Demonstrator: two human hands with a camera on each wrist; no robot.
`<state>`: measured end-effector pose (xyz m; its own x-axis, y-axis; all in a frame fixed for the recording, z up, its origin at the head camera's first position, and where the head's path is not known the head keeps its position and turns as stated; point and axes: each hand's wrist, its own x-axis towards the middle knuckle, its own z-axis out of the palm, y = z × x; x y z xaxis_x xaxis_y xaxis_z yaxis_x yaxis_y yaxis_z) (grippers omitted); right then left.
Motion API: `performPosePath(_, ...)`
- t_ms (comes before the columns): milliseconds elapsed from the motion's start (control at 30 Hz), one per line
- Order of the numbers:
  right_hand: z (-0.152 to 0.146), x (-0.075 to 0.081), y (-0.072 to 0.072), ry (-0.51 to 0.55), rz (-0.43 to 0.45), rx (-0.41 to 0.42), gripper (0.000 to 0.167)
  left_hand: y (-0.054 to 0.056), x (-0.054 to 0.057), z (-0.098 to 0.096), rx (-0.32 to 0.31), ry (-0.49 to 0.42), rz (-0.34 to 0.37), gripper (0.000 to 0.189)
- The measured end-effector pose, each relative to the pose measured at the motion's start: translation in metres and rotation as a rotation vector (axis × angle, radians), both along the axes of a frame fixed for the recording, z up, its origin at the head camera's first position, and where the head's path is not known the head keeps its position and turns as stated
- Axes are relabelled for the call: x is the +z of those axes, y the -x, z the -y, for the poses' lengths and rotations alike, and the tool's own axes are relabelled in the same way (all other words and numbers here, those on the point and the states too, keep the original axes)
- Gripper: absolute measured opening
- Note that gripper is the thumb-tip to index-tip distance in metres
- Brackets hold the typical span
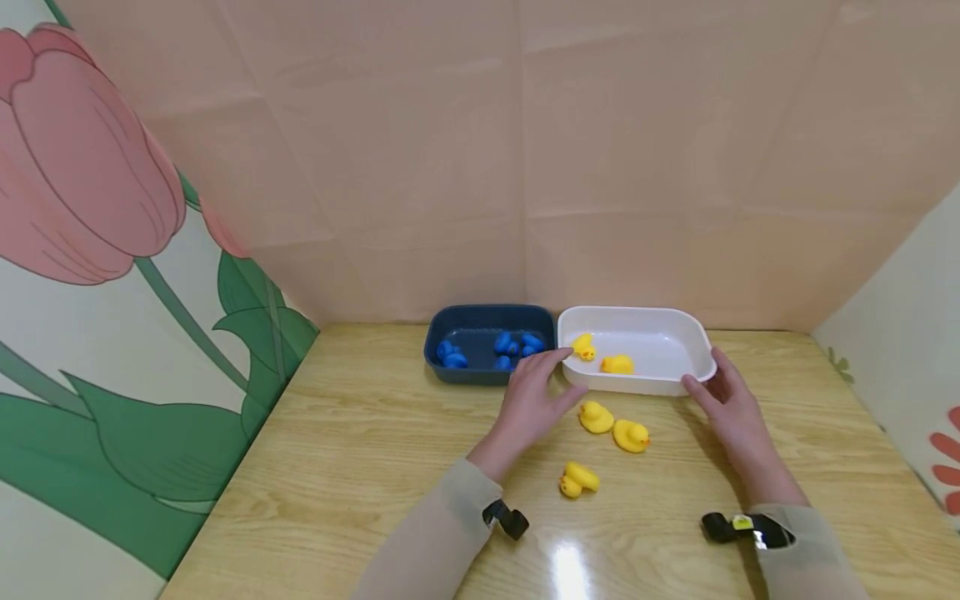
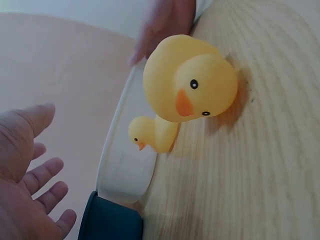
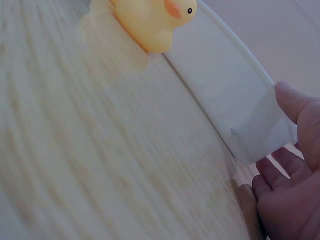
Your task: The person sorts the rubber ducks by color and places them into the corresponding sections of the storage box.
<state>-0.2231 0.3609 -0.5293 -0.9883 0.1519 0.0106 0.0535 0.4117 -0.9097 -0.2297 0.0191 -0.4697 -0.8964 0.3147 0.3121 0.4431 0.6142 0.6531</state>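
Note:
My left hand [image 1: 531, 400] hovers by the near left corner of the white tray [image 1: 637, 385], its thumb and fingers spread with nothing between them. At the tray's near right corner, my right hand [image 1: 731, 412] holds the edge, thumb [image 3: 292, 100] at the front rim and fingers round the side. Two yellow rubber ducks [image 1: 617, 364] are inside the white tray. On the table in front, one duck [image 1: 596, 417] sits beside another duck [image 1: 632, 436]. A third duck [image 1: 579, 479] lies tipped over, closer to me.
A dark blue tray [image 1: 487, 377] with several blue ducks [image 1: 453, 358] stands against the white tray's left side. Both are at the back of the wooden table [image 1: 360, 433], before a tan paper backdrop [image 1: 420, 167]. Flower-patterned panels [image 1: 97, 350] flank the table.

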Motion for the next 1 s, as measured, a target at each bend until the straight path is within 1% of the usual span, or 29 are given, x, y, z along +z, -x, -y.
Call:
performPosePath(67, 0.0, 0.0, 0.0, 0.005, 0.004, -0.003, 0.102, -0.004, 0.0, 0.003, -0.018, 0.001, 0.003, 0.061)
performPosePath(333, 0.002, 0.002, 0.001, 0.005, 0.009, -0.003, 0.1, -0.023, -0.002, 0.013, -0.069, -0.004, 0.065, 0.063)
performPosePath(467, 0.002, 0.002, 0.001, -0.004, 0.004, 0.0, 0.097, -0.03, -0.006, 0.016, -0.093, 0.019, 0.071, 0.066)
performPosePath(633, 0.003, 0.002, 0.001, 0.004, 0.004, -0.005, 0.099, -0.039, -0.009, 0.022, -0.135, 0.061, 0.084, 0.069)
performPosePath(800, 0.004, 0.003, 0.0, 0.005, 0.005, -0.007, 0.099, -0.046, -0.011, 0.027, -0.187, 0.102, 0.088, 0.072)
performPosePath(1000, 0.002, 0.002, 0.0, -0.001, -0.008, -0.002, 0.098, -0.05, -0.02, 0.031, -0.253, 0.137, 0.112, 0.078)
